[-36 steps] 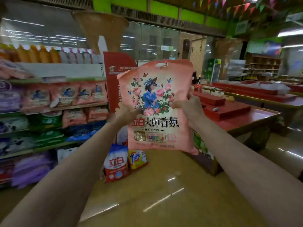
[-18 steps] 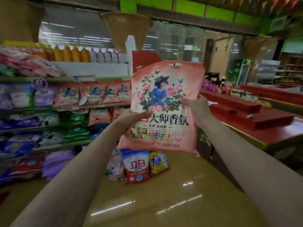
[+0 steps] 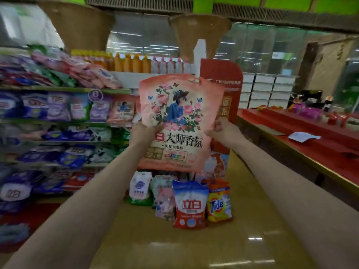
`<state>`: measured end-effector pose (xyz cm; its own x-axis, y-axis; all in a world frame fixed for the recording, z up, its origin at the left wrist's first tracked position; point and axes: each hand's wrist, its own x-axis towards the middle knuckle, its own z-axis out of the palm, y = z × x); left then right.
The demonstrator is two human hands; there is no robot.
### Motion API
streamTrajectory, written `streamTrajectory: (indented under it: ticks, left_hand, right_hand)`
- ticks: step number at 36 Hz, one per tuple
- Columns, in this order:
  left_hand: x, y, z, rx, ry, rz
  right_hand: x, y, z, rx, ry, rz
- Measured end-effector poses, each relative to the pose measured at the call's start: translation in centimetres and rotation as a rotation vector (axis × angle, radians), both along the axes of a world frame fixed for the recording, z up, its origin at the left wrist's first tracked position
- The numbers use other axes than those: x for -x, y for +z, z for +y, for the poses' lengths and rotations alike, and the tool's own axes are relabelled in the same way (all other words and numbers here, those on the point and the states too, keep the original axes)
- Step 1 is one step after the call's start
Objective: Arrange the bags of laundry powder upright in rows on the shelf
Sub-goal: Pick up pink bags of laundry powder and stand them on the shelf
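Between both hands, head view: pink laundry powder bag (image 3: 179, 121) is hanging upright in mid-air, print facing the camera, handle slot at its top edge.
Left hand (image 3: 142, 133): is gripping the bag's left edge about halfway down, thumb lying over the front print, other fingers hidden behind the bag.
Right hand (image 3: 223, 131): is pinching the bag's right edge at about the same height, fingers curled round the edge, knuckles facing the camera.
Bag position: is being held out in front at arm's length, off the shelf, apart from the floor.
Below the fingers: floor bags are standing in a cluster on the glossy floor: red-and-white bag (image 3: 190, 205), orange Tide bag (image 3: 218, 200) touching its right side, small pink bag (image 3: 165, 204) just left of it, white-and-green bag (image 3: 139, 188) further left.
Left of the left fingers: shelf unit (image 3: 64, 88) is carrying rows of purple, blue, green and pink bags, many leaning or lying flat; pink shelf bag (image 3: 122, 109) is sitting on the second level near the held bag's left edge.
Above and left of the fingers: orange bottles (image 3: 132, 63) are lining the top level, pale pink bottles beside them.
Behind the right fingers: red display stand (image 3: 223, 76) is partly hidden by the bag.
Right of the right fingers: red counter (image 3: 310, 144) is running along the edge, white paper (image 3: 303, 136) lying on it.
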<state>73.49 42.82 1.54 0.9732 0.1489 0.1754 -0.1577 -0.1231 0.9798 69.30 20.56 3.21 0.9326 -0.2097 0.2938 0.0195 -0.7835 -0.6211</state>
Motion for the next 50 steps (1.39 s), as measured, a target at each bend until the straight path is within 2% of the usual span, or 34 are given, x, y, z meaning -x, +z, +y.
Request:
streamTrajectory:
  ticks: [10,18,23,31,36,47,50]
  left_hand:
    - [-7.4,2.8,0.3,0.023,0.252,-0.027]
    - [-12.4,3.1,2.5,-0.059,0.475,-0.006]
    - [-16.4,2.8,3.9,0.043,0.462,-0.042]
    - [-25.7,3.0,8.5,0.002,0.468,-0.050]
    - [-31.1,4.3,11.2,0.017,0.466,-0.068]
    - [-41.3,3.9,15.3,0.157,0.458,-0.070]
    - [-44.0,3.6,15.4,0.135,0.472,-0.074]
  right_hand:
    - [-10.0,2.5,-1.5,-0.017,0.161,0.000]
    - [-17.2,1.6,0.4,0.018,0.258,0.072]
    - [-22.0,1.2,2.6,0.007,0.293,0.065]
    - [-30.4,1.5,6.1,-0.022,0.284,0.056]
    - [-35.6,2.5,8.8,0.038,0.254,0.027]
    - [-45.8,1.9,13.7,0.009,0.280,0.063]
    - [-48.6,1.5,14.1,0.007,0.287,0.075]
